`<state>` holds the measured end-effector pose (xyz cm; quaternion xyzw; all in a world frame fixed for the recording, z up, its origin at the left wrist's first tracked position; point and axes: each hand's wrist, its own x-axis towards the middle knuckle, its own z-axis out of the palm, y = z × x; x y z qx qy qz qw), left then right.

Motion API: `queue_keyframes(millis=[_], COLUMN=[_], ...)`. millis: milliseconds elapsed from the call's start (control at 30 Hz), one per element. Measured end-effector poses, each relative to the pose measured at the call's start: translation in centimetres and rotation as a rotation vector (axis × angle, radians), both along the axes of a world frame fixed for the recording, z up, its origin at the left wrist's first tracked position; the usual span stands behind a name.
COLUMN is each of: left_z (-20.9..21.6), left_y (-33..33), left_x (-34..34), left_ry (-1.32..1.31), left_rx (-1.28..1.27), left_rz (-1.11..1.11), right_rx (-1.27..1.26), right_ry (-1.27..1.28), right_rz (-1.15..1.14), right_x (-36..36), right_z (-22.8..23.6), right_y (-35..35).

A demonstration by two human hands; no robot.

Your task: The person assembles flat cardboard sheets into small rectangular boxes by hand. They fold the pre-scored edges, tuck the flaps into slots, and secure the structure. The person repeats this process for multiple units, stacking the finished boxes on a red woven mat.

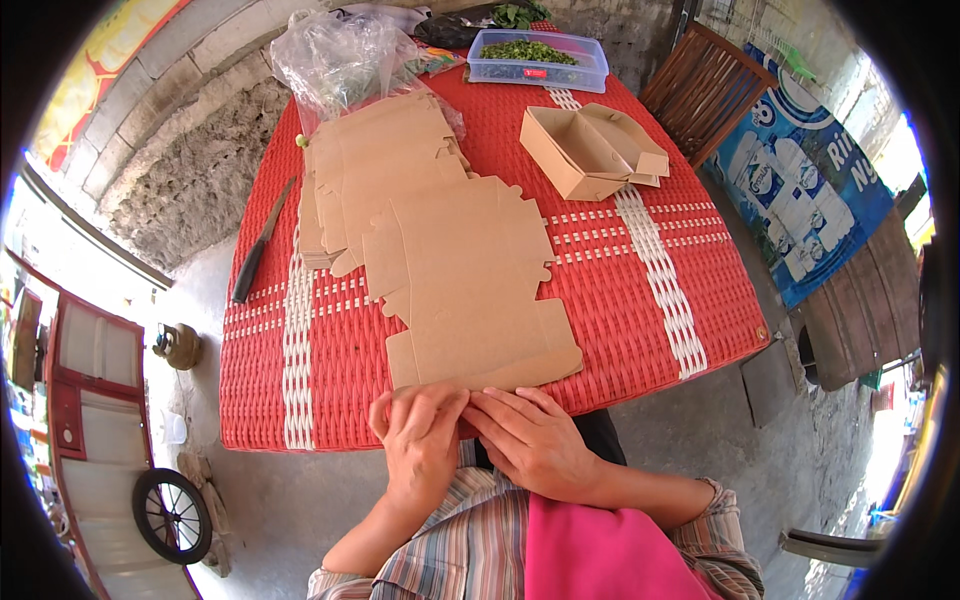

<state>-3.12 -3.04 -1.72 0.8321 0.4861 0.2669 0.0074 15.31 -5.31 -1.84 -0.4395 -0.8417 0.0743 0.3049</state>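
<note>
Red woven bench (640,330) fills mid-frame; at its lower edge, left hand (420,440) and right hand (530,440) pinch the flat cardboard blank's (470,290) near flap, pressing a fold, both grips clenched on it.

A flat brown cardboard box blank (470,290) lies on a stack of blanks (375,170), a folded open brown box (590,150) right of them, a clear lidded container (537,58) beyond, and a blue banner with bottles (800,190) far right.

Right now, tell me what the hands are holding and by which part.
Both the left hand and the right hand grip the flat cardboard box blank by its near edge, at the edge of the red woven table.
</note>
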Motion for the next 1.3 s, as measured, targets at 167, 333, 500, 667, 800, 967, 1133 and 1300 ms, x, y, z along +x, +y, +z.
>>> queue_keyframes(millis=[167,333,500,667,800,967,1133,1300], left_z=[0.7,0.7,0.8,0.8,0.4,0.4,1.5,2.3], left_y=[-1.5,-1.6,-1.3,-1.3,-1.4,-1.5,0.1,1.7], left_x=[0.3,0.2,-0.8,-1.1,-1.9,-2.2,-2.7,-4.0], left_ry=[-0.011,0.092,0.045,0.033,0.041,0.049,-0.13,-0.176], left_rx=[-0.092,-0.083,-0.074,-0.061,-0.045,0.037,-0.062,-0.146], left_rz=[-0.038,-0.047,-0.027,-0.012,0.019,0.052,0.03,-0.024], right_rx=[-0.001,0.054,0.06,0.074,0.098,0.164,0.038,-0.028], right_ry=[0.026,-0.035,-0.023,-0.02,0.013,-0.03,0.106,0.148], right_rz=[0.017,0.072,0.023,-0.023,-0.123,-0.157,-0.138,-0.193], right_x=[0.1,0.8,1.5,3.3,5.0,6.4,7.7,9.9], right_z=[-0.1,0.0,0.6,0.3,0.6,0.6,1.1,2.1], right_y=[0.0,0.6,0.8,0.8,0.6,0.5,0.7,0.7])
